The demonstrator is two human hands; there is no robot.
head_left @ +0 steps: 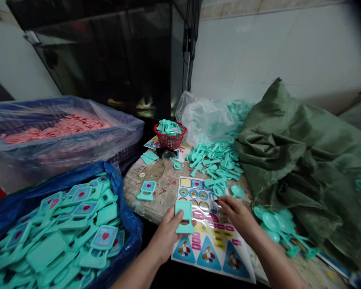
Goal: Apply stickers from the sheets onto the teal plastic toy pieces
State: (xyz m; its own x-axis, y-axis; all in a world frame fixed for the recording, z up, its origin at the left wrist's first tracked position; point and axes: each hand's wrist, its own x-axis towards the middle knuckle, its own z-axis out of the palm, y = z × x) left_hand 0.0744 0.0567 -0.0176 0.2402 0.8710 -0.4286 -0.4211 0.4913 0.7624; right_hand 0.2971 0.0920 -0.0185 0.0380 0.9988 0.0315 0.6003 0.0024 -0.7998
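Note:
My left hand (165, 235) grips a teal plastic toy monitor (185, 228), thumb across its blank front panel. Under it lies a glossy sticker sheet (209, 257) with blue triangles, round stickers and pink shapes. Over the sheet's upper right part, my right hand (239, 216) has its thumb and forefinger closed together beside a tall thermometer sticker (212, 202). A small dark tip shows at these fingertips; I cannot make out what it is. Left of the sheet, a toy monitor with a heart sticker (148, 186) rests on the table.
A blue bag (130, 224) of teal pieces stands at left, behind it a plastic-lined crate (120, 134) of pink pieces. A red basket (170, 141), a pile of teal pieces (216, 158) and a green cloth sack (291, 160) occupy the table (159, 174).

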